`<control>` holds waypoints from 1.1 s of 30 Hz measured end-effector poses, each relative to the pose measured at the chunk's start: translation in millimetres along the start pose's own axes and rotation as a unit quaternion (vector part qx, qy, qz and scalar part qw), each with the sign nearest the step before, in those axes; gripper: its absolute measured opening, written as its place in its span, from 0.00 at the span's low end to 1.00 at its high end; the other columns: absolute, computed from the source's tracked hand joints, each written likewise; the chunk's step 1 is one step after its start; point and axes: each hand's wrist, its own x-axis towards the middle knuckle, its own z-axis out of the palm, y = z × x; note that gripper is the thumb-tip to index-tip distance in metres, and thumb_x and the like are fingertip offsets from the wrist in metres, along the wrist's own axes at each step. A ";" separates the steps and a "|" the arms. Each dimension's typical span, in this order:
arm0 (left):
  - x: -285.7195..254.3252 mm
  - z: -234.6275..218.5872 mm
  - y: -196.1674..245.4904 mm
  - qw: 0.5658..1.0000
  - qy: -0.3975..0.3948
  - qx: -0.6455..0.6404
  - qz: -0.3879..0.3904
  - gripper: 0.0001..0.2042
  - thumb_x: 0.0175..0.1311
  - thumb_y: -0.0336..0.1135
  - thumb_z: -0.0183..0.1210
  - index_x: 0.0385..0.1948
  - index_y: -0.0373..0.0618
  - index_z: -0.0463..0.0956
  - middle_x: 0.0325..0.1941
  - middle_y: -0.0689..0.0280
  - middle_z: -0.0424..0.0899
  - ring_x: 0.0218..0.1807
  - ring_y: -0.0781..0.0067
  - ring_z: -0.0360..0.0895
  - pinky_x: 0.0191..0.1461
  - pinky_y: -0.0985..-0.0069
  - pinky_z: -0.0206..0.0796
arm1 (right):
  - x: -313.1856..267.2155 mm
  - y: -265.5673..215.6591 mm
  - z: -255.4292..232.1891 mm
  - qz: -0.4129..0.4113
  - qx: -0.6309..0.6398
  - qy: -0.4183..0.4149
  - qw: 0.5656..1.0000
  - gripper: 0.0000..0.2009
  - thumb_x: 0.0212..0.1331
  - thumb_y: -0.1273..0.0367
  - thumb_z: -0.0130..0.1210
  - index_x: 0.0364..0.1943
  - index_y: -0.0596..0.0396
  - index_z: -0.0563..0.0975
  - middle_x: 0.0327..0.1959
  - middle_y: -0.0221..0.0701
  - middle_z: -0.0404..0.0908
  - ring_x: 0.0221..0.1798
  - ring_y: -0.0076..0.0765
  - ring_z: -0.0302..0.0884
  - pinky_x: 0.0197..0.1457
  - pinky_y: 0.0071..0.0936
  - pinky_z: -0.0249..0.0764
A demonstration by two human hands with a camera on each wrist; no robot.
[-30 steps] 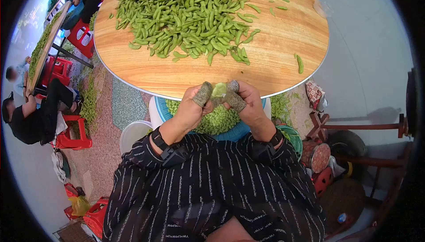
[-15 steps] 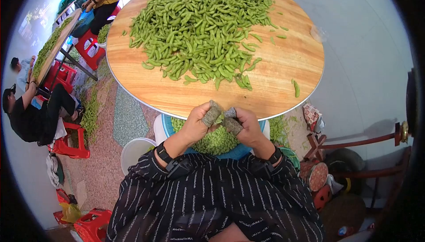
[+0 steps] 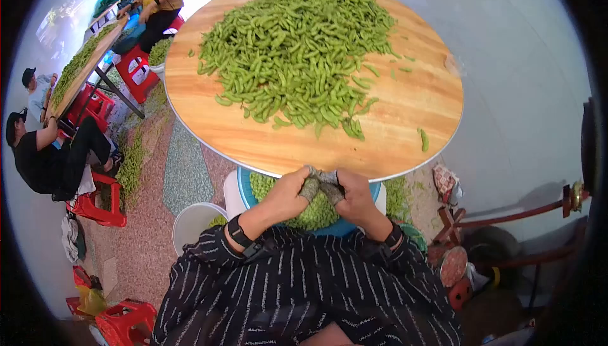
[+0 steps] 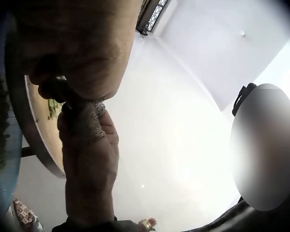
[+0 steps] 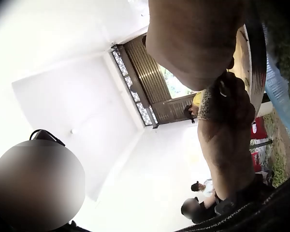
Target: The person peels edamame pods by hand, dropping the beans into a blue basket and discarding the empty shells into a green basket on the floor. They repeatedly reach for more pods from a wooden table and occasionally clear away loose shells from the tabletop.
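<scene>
My left hand (image 3: 285, 195) and right hand (image 3: 359, 197) meet fingertip to fingertip just off the near edge of the round wooden table (image 3: 392, 137). Grey knitted covers (image 3: 310, 187) wrap the thumbs and a right finger. Both hands pinch at a green soybean pod, which the fingers now hide. Directly below, a blue basin (image 3: 243, 187) holds shelled green beans (image 3: 316, 216). A large heap of soybean pods (image 3: 297, 48) lies on the table, with one stray pod (image 3: 424, 140) near its right edge. Both wrist views show the two hands pressed close together, dark against the light.
A white bucket (image 3: 180, 229) stands on the floor at left, a green basket (image 3: 415, 237) at right. Red stools (image 3: 104, 203) and seated people (image 3: 41, 162) line another table (image 3: 95, 61) at far left. A wooden frame (image 3: 513, 218) stands by the right wall.
The pod visible between my thumbs earlier is now covered as the hands draw together. The head view has tilted up, so the table and hands sit lower in it.
</scene>
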 end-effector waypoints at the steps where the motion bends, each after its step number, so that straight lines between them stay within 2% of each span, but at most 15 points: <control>1: 0.5 1.5 -1.3 1.000 0.003 -0.006 0.019 0.11 0.53 0.26 0.48 0.39 0.39 0.67 0.27 0.57 0.73 0.32 0.66 0.70 0.38 0.75 0.62 | -0.3 0.3 -0.8 -0.010 -0.023 0.005 1.000 0.10 0.42 0.80 0.48 0.32 0.61 0.72 0.24 0.31 0.74 0.29 0.19 0.66 0.32 0.21 0.65; 3: 1.7 6.0 -1.3 0.999 0.003 -0.015 0.033 0.11 0.53 0.26 0.49 0.40 0.39 0.67 0.27 0.56 0.72 0.32 0.64 0.70 0.38 0.75 0.61 | -2.8 5.4 0.8 -0.012 -0.045 0.008 0.999 0.10 0.41 0.80 0.48 0.32 0.62 0.72 0.23 0.30 0.74 0.29 0.19 0.66 0.32 0.21 0.65; 5: 1.8 8.9 3.4 0.993 0.007 -0.097 0.062 0.11 0.53 0.27 0.49 0.39 0.39 0.67 0.30 0.55 0.72 0.33 0.57 0.70 0.38 0.74 0.62 | -5.1 13.0 4.7 0.093 0.188 0.035 0.977 0.09 0.41 0.80 0.47 0.31 0.62 0.72 0.24 0.31 0.75 0.28 0.21 0.67 0.33 0.21 0.65; 7: 1.6 8.2 1.9 0.994 -0.008 -0.105 0.036 0.09 0.53 0.27 0.50 0.37 0.39 0.69 0.34 0.54 0.72 0.36 0.52 0.69 0.38 0.74 0.62 | -4.4 13.7 -0.7 0.121 0.218 0.024 0.968 0.09 0.41 0.79 0.46 0.31 0.62 0.72 0.24 0.30 0.75 0.29 0.21 0.67 0.33 0.20 0.65; 9: 3.5 4.5 3.7 0.996 0.000 0.036 0.083 0.09 0.50 0.26 0.51 0.34 0.40 0.71 0.34 0.55 0.72 0.37 0.52 0.70 0.37 0.71 0.64 | -6.7 16.6 -5.2 0.162 0.200 -0.033 0.966 0.10 0.40 0.79 0.46 0.31 0.62 0.72 0.24 0.33 0.75 0.28 0.21 0.67 0.32 0.20 0.65; 13: -1.3 -0.9 21.4 0.959 0.025 0.274 0.062 0.10 0.45 0.26 0.53 0.32 0.40 0.72 0.31 0.52 0.72 0.36 0.51 0.70 0.34 0.65 0.63 | -12.5 23.0 5.3 0.125 0.149 -0.009 0.981 0.09 0.39 0.79 0.46 0.30 0.61 0.72 0.22 0.38 0.74 0.26 0.27 0.68 0.31 0.23 0.64; 15: -1.1 1.0 25.7 0.980 0.008 0.200 0.000 0.13 0.39 0.25 0.53 0.32 0.39 0.71 0.27 0.49 0.72 0.34 0.48 0.70 0.33 0.62 0.62 | -9.6 20.3 6.9 0.068 0.095 0.009 0.993 0.08 0.37 0.79 0.46 0.26 0.61 0.70 0.21 0.42 0.70 0.24 0.42 0.68 0.28 0.30 0.63; 18: 0.8 6.3 19.5 0.992 0.014 0.123 0.005 0.14 0.38 0.24 0.51 0.33 0.38 0.69 0.25 0.47 0.71 0.31 0.45 0.69 0.33 0.61 0.62 | -9.1 13.8 7.2 0.043 0.009 0.001 0.999 0.06 0.36 0.79 0.46 0.23 0.60 0.67 0.20 0.44 0.68 0.25 0.54 0.65 0.27 0.36 0.62; 21: 0.6 10.5 17.8 0.994 0.023 0.104 0.010 0.15 0.37 0.23 0.49 0.33 0.37 0.68 0.24 0.48 0.72 0.31 0.43 0.68 0.32 0.61 0.61 | -8.1 9.2 6.2 -0.009 -0.041 0.018 0.999 0.06 0.35 0.78 0.46 0.23 0.60 0.66 0.19 0.44 0.67 0.26 0.56 0.64 0.27 0.38 0.61; 27: -0.2 21.6 -1.3 0.997 0.050 0.052 0.013 0.16 0.36 0.20 0.47 0.33 0.36 0.67 0.25 0.49 0.71 0.30 0.47 0.70 0.32 0.67 0.62 | -14.3 12.3 6.1 0.009 0.037 0.032 0.999 0.07 0.35 0.77 0.48 0.24 0.60 0.67 0.20 0.46 0.66 0.26 0.57 0.63 0.26 0.37 0.60; 28: -1.1 23.1 -4.8 0.998 0.042 0.046 0.002 0.16 0.36 0.20 0.47 0.33 0.36 0.67 0.25 0.49 0.71 0.30 0.47 0.70 0.32 0.67 0.62 | -15.3 14.6 3.0 0.008 0.023 0.011 1.000 0.05 0.41 0.77 0.50 0.25 0.59 0.69 0.19 0.38 0.70 0.23 0.45 0.67 0.25 0.30 0.62; 29: -0.5 23.3 -7.5 0.999 0.031 -0.006 0.007 0.15 0.38 0.19 0.47 0.33 0.37 0.67 0.25 0.53 0.72 0.30 0.55 0.71 0.33 0.71 0.62 | -17.5 15.7 1.5 0.018 0.026 0.009 0.999 0.05 0.41 0.77 0.50 0.25 0.59 0.69 0.19 0.38 0.70 0.23 0.45 0.67 0.25 0.30 0.62; 31: 2.8 23.4 -7.8 0.998 0.024 -0.056 0.015 0.14 0.40 0.19 0.46 0.34 0.37 0.67 0.25 0.57 0.73 0.29 0.63 0.72 0.33 0.75 0.62 | -15.4 16.7 -3.0 0.149 0.265 -0.009 0.953 0.03 0.48 0.75 0.51 0.27 0.59 0.71 0.20 0.27 0.72 0.22 0.25 0.68 0.26 0.20 0.63; 32: 3.6 24.9 -5.4 0.990 0.019 -0.136 -0.011 0.13 0.42 0.18 0.46 0.34 0.37 0.67 0.26 0.61 0.73 0.29 0.71 0.70 0.34 0.78 0.61 | -15.2 15.3 -6.3 0.156 0.310 -0.002 0.938 0.04 0.52 0.72 0.51 0.30 0.58 0.72 0.22 0.22 0.72 0.24 0.14 0.66 0.28 0.13 0.64; 33: 5.2 25.3 -4.4 0.976 0.014 -0.215 -0.035 0.13 0.45 0.18 0.46 0.35 0.38 0.68 0.26 0.66 0.73 0.30 0.78 0.68 0.35 0.81 0.60 | -14.8 15.5 -8.3 0.158 0.312 -0.001 0.937 0.04 0.52 0.72 0.51 0.30 0.58 0.72 0.22 0.22 0.72 0.24 0.14 0.66 0.28 0.13 0.64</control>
